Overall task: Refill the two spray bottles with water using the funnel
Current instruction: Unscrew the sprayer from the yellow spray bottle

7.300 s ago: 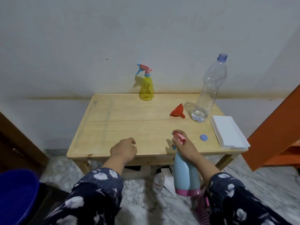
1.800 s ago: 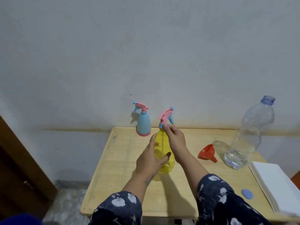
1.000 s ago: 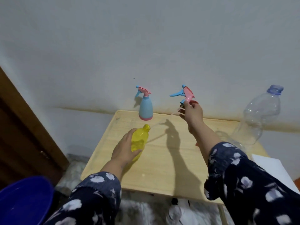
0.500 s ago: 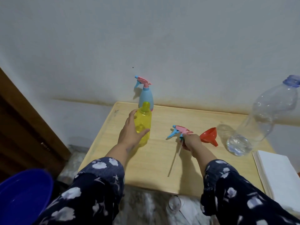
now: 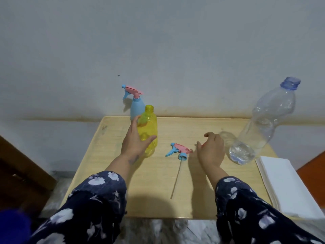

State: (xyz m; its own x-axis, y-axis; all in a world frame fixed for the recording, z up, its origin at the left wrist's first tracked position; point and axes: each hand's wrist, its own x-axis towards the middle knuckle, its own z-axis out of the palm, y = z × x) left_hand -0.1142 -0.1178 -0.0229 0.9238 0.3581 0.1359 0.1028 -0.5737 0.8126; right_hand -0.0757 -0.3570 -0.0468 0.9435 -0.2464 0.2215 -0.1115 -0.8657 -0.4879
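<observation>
My left hand (image 5: pixel 134 142) grips the yellow spray bottle (image 5: pixel 148 131), which stands upright on the wooden table (image 5: pixel 193 205) with its neck uncovered. Its pink and blue spray head (image 5: pixel 179 150) lies on the table to the right, dip tube trailing toward me. My right hand (image 5: pixel 211 150) hovers just right of that head with fingers spread, holding nothing; it hides the red funnel. The blue spray bottle (image 5: pixel 136 106) with its head on stands behind the yellow one by the wall. A large clear water bottle (image 5: pixel 263 124), uncapped, holds a little water at the right.
A stack of white paper napkins (image 5: pixel 283 184) lies at the table's right edge. A grey wall stands right behind the table. A brown wooden piece (image 5: pixel 22 169) is at the left, an orange one (image 5: pixel 314 166) at the right, a blue object (image 5: pixel 12 226) at the lower left.
My right hand has let go of the spray head, which now lies on the table, and has moved right over the funnel. My left hand still holds the yellow bottle.
</observation>
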